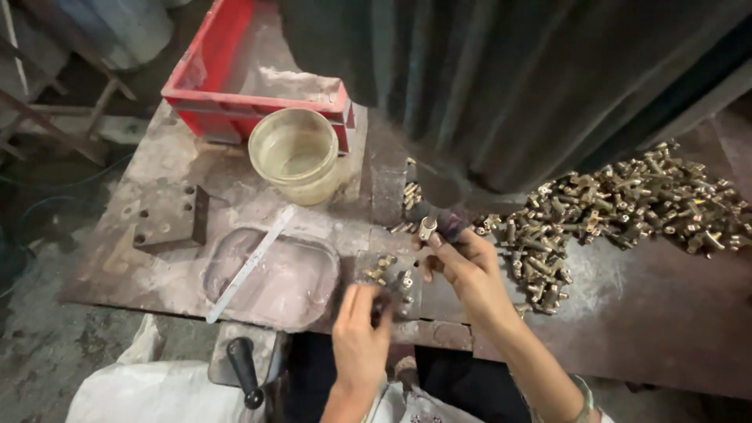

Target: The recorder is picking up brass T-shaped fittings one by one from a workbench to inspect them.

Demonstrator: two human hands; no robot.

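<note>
My right hand reaches forward over the rusty metal table and pinches a small brass fitting against a dark round part. My left hand hovers near the table's front edge, fingers curled around a small dark piece next to several loose brass fittings. A big heap of brass fittings lies to the right of my right hand.
A clear plastic tub stands in front of a red crate. A shallow plastic tray holds a flat white stick. A drilled metal block lies left. A black-handled lever sits below. A dark machine housing rises behind.
</note>
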